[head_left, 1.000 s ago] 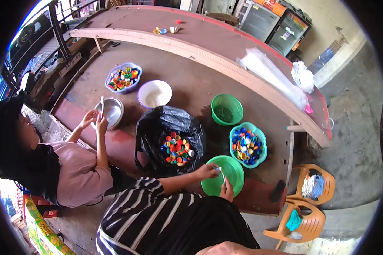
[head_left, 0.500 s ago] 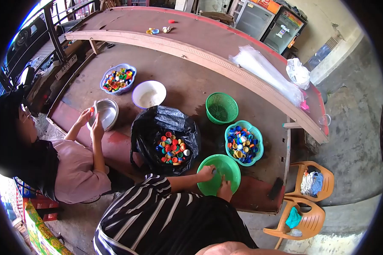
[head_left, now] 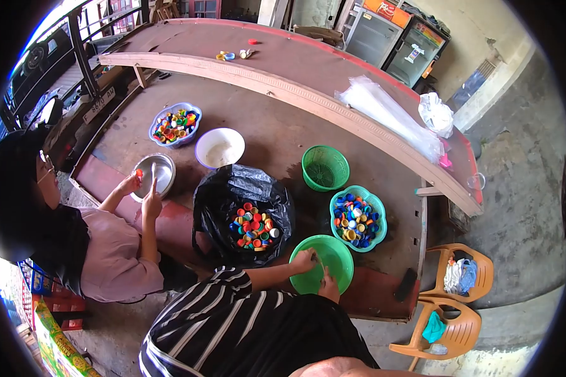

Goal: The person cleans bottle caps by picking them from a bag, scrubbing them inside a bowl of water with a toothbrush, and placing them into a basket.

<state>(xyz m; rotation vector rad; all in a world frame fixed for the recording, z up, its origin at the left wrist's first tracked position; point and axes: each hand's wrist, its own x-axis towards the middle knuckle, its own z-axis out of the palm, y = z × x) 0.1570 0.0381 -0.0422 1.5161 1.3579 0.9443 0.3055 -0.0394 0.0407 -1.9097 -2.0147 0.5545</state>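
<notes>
Both hands work over a green basin [head_left: 341, 251] with water in it. My left hand [head_left: 304, 260] is closed at the basin's left side, its fingers pinched on something small that I cannot make out. My right hand [head_left: 329, 287] is closed around a thin pale stick [head_left: 322, 266], at the basin's near edge. The stick's upper end points towards my left fingers; what its tip is like is too small to tell. Beside the basin stands a turquoise basket [head_left: 382, 217] of coloured bottle caps. A black plastic bag [head_left: 245, 180] with more caps lies open to the left.
A co-worker at the left holds a red cap [head_left: 139, 173] and a thin stick [head_left: 154, 171] over a metal bowl [head_left: 167, 179]. A white bowl [head_left: 220, 147], a purple basin [head_left: 154, 129] of caps and a green basket [head_left: 325, 168] stand further back. A wooden rail [head_left: 270, 87] crosses behind.
The thin stick in my right hand now shows clearly, upright between my hands. My hands stay over the basin. The co-worker's hands have moved slightly apart, and a stick shows in one.
</notes>
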